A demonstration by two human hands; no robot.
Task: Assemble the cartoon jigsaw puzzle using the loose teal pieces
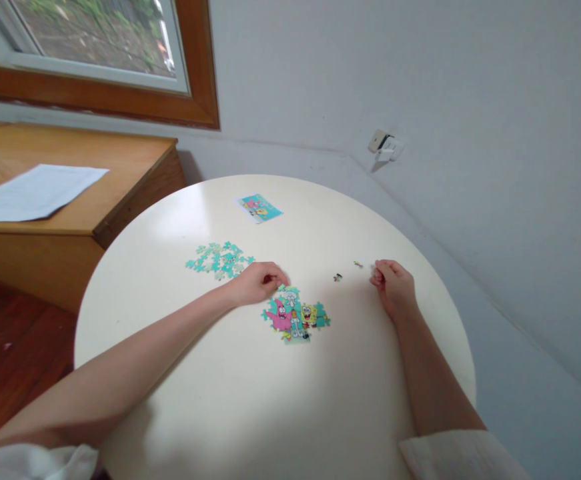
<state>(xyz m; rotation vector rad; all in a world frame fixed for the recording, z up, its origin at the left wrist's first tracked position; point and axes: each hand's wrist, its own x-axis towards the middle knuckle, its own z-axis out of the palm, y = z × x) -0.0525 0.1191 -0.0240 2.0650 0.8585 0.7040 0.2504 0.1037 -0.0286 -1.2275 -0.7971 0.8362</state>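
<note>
A partly joined cartoon jigsaw (296, 315) lies near the middle of the round cream table (250, 407). My left hand (257, 282) rests curled at its upper left edge, fingertips pinched on the puzzle's top pieces. My right hand (393, 283) lies to the right, fingers curled in a pinch on a small piece I can barely make out. Two tiny loose pieces (338, 277) (358, 264) sit between the hands. A heap of teal loose pieces (219, 259) lies just beyond my left hand.
A small reference picture card (259, 207) lies at the table's far side. A wooden desk (95, 193) with a sheet of white paper (33, 191) stands to the left under a window. A grey wall with a socket (384, 146) runs close on the right.
</note>
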